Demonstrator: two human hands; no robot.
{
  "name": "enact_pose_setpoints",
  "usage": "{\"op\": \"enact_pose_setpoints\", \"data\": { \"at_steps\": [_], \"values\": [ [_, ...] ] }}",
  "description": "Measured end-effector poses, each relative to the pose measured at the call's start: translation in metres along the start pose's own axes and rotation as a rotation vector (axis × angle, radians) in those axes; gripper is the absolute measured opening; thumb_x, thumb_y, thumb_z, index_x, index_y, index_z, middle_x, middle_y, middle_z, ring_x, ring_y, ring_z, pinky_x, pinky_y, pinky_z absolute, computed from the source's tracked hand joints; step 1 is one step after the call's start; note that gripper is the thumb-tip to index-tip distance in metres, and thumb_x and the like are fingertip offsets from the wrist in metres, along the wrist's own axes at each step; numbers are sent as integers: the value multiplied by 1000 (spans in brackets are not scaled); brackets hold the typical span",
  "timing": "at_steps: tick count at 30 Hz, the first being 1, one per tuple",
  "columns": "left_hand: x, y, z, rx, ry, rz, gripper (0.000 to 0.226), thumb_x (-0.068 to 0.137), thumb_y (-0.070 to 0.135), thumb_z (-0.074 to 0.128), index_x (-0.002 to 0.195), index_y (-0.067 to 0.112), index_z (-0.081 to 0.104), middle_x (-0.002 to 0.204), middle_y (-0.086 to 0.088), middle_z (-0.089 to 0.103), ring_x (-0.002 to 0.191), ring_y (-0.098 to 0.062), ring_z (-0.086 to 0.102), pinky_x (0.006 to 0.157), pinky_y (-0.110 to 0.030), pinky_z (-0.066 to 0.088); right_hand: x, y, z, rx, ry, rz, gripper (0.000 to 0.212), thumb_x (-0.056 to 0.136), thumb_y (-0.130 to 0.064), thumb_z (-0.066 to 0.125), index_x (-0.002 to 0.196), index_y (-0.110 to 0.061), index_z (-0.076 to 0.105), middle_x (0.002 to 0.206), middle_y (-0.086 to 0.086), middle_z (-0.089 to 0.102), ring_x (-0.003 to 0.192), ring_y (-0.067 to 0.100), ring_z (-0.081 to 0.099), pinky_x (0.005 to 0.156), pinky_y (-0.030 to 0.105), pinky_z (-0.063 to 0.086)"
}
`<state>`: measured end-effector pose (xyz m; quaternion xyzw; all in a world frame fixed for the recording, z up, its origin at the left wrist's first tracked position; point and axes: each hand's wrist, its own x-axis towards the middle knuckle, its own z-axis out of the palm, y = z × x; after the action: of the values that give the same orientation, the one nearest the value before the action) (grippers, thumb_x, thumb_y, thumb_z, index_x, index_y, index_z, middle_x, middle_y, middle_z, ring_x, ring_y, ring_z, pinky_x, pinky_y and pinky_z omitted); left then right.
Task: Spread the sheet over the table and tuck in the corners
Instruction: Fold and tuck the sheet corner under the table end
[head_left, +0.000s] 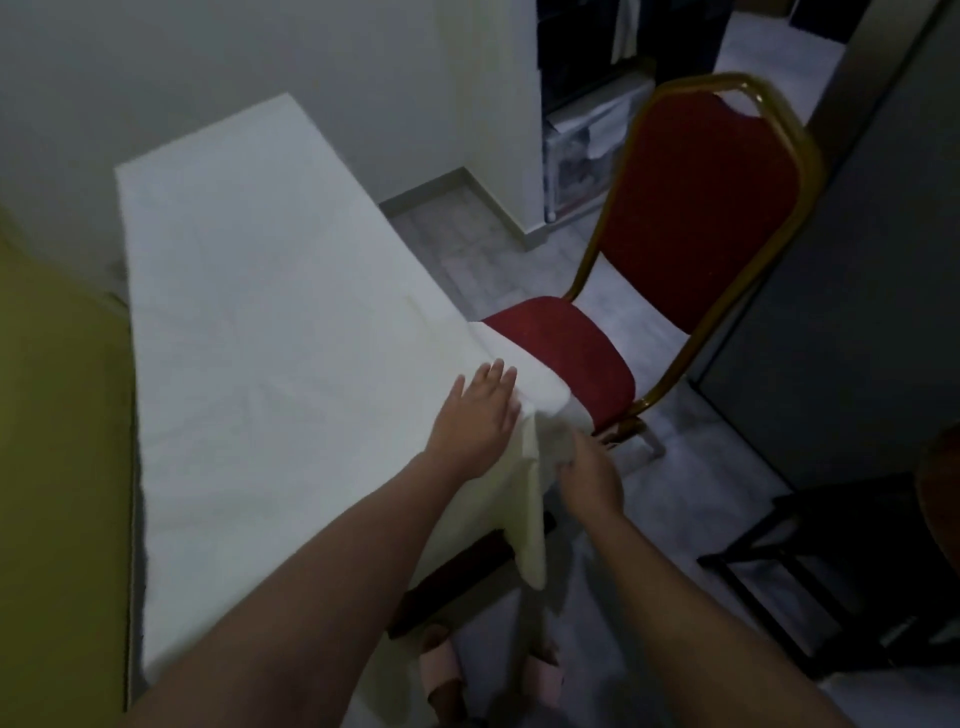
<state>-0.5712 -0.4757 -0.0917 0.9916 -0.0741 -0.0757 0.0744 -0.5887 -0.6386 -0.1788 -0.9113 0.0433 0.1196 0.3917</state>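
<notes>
A white sheet (260, 312) covers the long table, whose dark frame (457, 571) shows under the near right corner. My left hand (475, 415) lies flat with straight fingers on the sheet at the table's right corner. Just below that corner my right hand (587, 473) grips the hanging fold of the sheet; its fingers are hidden in the cloth. Part of the sheet drapes over the seat of the red chair (571, 358).
The red chair with a gold frame (701, 208) stands right beside the table's right edge. A yellow-green surface (57, 415) borders the table's left side. A dark low stand (841, 566) sits at the right. Pink slippers (441, 670) are on the tiled floor below.
</notes>
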Motion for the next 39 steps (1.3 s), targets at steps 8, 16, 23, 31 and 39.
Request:
{"op": "enact_pose_setpoints", "data": {
  "at_steps": [8, 16, 23, 31, 39],
  "values": [
    [13, 9, 32, -156, 15, -99, 54, 103, 41, 14, 152, 21, 16, 160, 2, 11, 148, -10, 2, 120, -35, 1, 32, -2, 19, 15, -35, -33, 19, 90, -11, 47, 81, -26, 54, 90, 6, 68, 88, 29, 62, 72, 33, 41],
    [12, 5, 36, -167, 53, -66, 52, 103, 37, 18, 151, 18, 20, 160, 1, 16, 148, -11, 6, 120, -35, 3, -45, -10, -19, -230, 373, -64, 5, 85, -18, 61, 82, -19, 65, 73, 2, 62, 76, 25, 56, 80, 39, 36],
    [9, 4, 37, -186, 101, -37, 51, 103, 36, 22, 150, 18, 27, 158, 2, 23, 147, -10, 12, 119, -33, 6, -58, -15, -3, 298, 86, 8, 12, 93, -15, 45, 82, -14, 46, 82, 3, 51, 78, 20, 47, 66, 31, 34],
    [9, 9, 36, -164, 120, -53, 59, 98, 45, 11, 148, 22, 32, 157, 3, 26, 147, -12, 15, 120, -35, 9, -9, 40, 27, 31, -221, 152, 46, 92, -21, 49, 137, -25, 42, 122, 7, 50, 104, 28, 53, 87, 42, 50],
    [9, 6, 38, -167, 157, -34, 54, 100, 41, 18, 145, 21, 38, 155, 0, 31, 145, -13, 19, 118, -35, 11, -1, 56, 39, -205, -98, 122, 3, 89, -19, 52, 89, -19, 49, 112, 9, 60, 104, 32, 53, 90, 41, 36]
  ]
}}
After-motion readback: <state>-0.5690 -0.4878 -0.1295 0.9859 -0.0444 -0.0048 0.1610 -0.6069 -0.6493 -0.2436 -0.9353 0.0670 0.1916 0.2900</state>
